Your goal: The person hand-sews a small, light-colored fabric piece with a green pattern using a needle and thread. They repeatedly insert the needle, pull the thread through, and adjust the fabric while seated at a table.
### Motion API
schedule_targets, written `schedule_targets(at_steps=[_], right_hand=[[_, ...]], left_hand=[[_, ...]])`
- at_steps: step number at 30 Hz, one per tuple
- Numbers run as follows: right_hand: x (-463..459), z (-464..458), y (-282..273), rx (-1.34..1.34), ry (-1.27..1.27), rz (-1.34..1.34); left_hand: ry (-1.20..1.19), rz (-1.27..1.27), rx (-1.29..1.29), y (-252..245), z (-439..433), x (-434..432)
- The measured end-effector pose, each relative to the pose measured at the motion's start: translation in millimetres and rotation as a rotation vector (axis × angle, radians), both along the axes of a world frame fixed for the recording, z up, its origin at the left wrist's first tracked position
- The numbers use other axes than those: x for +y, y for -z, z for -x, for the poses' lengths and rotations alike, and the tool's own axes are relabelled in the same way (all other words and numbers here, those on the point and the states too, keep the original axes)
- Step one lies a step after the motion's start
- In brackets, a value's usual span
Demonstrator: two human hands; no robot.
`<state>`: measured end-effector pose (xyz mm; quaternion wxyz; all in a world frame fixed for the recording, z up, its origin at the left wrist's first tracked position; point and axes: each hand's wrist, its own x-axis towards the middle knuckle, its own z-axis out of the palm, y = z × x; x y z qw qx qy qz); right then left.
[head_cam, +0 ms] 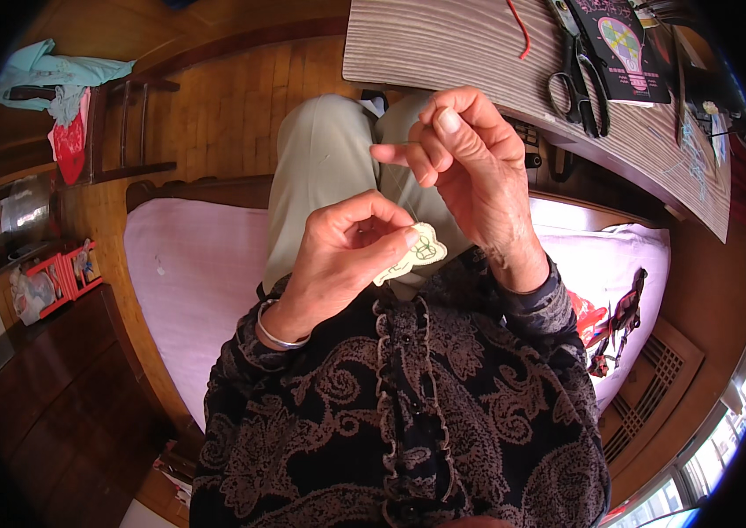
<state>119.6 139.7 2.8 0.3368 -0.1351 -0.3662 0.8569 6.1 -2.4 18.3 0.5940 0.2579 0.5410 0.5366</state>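
My left hand pinches a small pale-yellow fabric piece between thumb and fingertips, above my lap. Green stitched lines mark its face, and its edge is scalloped. From its upper edge a thin green thread runs up to my right hand, which is raised above and to the right. The right thumb and forefinger are pressed together, and the thread passes around the other curled fingers. Whether a needle sits in that pinch is too small to tell.
A wood-grain table stands ahead and right, bearing black-handled scissors, a red cord, a dark booklet and loose blue threads. Beneath me is a pink-covered seat. A wooden chair with draped clothes stands left.
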Motion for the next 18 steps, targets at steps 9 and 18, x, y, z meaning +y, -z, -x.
schedule_targets(at_steps=[9, 18], right_hand=[[1, 0, -10, 0.163, -0.115, -0.054], [-15, -12, -11, 0.238, -0.315, -0.102]], left_hand=[[-0.127, -0.059, -0.028, 12, -5, 5], [-0.093, -0.117, -0.117, 19, 0, 2]])
